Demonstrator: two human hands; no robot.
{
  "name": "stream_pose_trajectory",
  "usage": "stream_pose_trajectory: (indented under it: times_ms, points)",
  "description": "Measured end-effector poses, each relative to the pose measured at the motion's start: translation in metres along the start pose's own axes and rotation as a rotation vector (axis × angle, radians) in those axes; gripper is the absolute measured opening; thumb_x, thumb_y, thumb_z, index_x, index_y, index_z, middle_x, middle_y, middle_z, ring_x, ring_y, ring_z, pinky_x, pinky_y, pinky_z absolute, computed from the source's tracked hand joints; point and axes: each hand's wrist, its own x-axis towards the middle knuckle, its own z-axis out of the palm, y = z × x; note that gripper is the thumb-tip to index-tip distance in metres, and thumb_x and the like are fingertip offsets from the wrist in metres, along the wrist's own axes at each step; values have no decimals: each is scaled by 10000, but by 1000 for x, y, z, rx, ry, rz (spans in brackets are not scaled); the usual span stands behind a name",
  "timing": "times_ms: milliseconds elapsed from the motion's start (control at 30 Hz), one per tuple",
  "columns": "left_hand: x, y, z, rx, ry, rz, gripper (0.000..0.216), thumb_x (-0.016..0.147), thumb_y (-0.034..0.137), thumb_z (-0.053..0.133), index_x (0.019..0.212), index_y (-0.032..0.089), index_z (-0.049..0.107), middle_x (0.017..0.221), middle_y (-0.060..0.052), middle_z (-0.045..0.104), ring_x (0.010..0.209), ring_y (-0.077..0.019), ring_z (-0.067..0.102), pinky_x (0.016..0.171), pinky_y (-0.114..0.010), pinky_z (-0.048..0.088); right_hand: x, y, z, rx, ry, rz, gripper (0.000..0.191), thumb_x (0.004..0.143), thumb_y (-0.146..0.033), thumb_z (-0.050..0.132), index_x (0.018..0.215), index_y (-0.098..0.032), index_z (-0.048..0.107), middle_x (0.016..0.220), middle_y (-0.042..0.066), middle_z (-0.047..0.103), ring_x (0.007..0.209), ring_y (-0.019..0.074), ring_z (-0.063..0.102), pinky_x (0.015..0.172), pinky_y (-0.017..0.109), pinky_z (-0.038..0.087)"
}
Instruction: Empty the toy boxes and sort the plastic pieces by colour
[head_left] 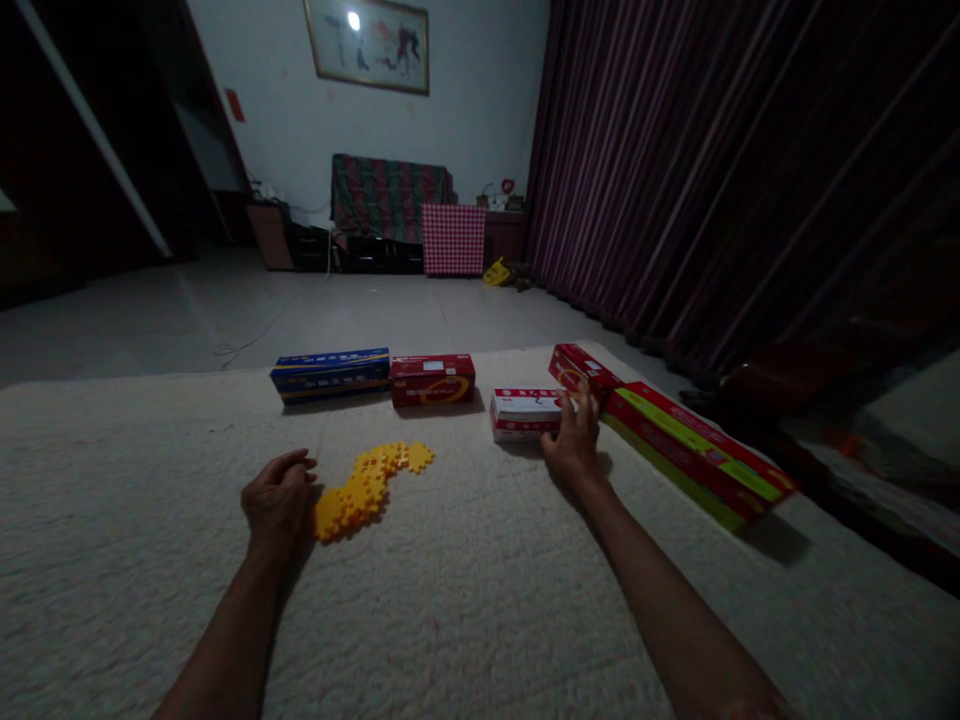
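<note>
My left hand (277,497) rests on a white fleecy cover (465,590), fingers curled loosely, right beside the near end of a strip of yellow interlocking pieces (367,487). Nothing shows inside its fingers. My right hand (576,440) reaches forward with fingers spread and lies against the right end of a white and red box (523,412). A long red and green box (690,452) lies just right of that hand.
A blue box (331,373) and a red box (432,379) lie in a row at the cover's far edge, with another red box (581,367) further right. Dark curtains (712,170) hang on the right. Beyond are a tiled floor (225,310) and a draped cabinet (390,205).
</note>
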Motion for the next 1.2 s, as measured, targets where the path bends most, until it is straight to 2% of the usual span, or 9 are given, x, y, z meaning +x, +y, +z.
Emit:
stream_pose_trajectory:
  times_ms: [67, 167, 300, 500, 667, 800, 933, 1200]
  points:
    - [1, -4, 2, 15, -11, -36, 352, 625, 267, 608, 940, 186, 742, 822, -29, 718, 632, -133, 649, 547, -223, 509, -3, -12, 0, -83, -82, -64, 815, 708, -138, 599, 1489, -239, 392, 1649, 142, 225, 1508, 424, 151, 1144, 732, 219]
    - [-1, -4, 5, 20, -25, -50, 347, 622, 266, 615, 929, 180, 749, 827, -35, 724, 635, -133, 658, 549, -220, 515, -5, -17, 6, -113, -168, -48, 831, 705, -136, 621, 1488, -299, 396, 1611, 115, 321, 1477, 454, 185, 1071, 790, 261]
    - [-4, -1, 7, 15, -35, -59, 340, 621, 263, 628, 925, 176, 754, 834, -44, 730, 603, -125, 647, 533, -218, 512, 4, -7, 19, -118, -168, -53, 800, 710, -141, 641, 1467, -274, 421, 1587, 117, 349, 1476, 438, 177, 1081, 719, 340]
    - [-8, 5, 9, -4, -16, -109, 349, 602, 247, 619, 914, 165, 754, 801, -41, 721, 575, -129, 644, 509, -221, 514, 39, 6, 38, -125, -155, -62, 770, 705, -115, 625, 1444, -250, 453, 1561, 121, 375, 1472, 406, 210, 1109, 663, 357]
    - [-6, 1, 10, -12, -29, -97, 357, 605, 263, 617, 915, 152, 753, 805, -44, 721, 563, -132, 642, 514, -240, 527, 65, 10, 61, -114, -137, -47, 741, 724, -130, 626, 1439, -242, 468, 1604, 130, 310, 1490, 417, 163, 1107, 672, 353]
    - [-7, 5, 10, -9, -22, -97, 341, 610, 257, 618, 904, 148, 750, 794, -51, 722, 560, -139, 643, 503, -246, 524, 68, 13, 74, -124, -72, -75, 726, 749, -127, 598, 1455, -211, 451, 1630, 129, 265, 1509, 388, 121, 1161, 642, 306]
    - [-12, 13, 11, -11, 7, -124, 315, 606, 225, 619, 887, 163, 747, 788, -37, 720, 555, -126, 636, 499, -231, 523, 62, 15, 79, -128, -30, -75, 710, 771, -128, 590, 1461, -204, 441, 1625, 132, 283, 1513, 379, 140, 1181, 649, 269]
    - [-10, 6, 9, 2, 8, -130, 316, 626, 209, 640, 916, 171, 759, 828, -43, 734, 592, -131, 659, 524, -228, 531, 74, 13, 84, -108, -73, -87, 711, 770, -124, 583, 1466, -198, 460, 1627, 119, 300, 1509, 361, 167, 1184, 599, 290]
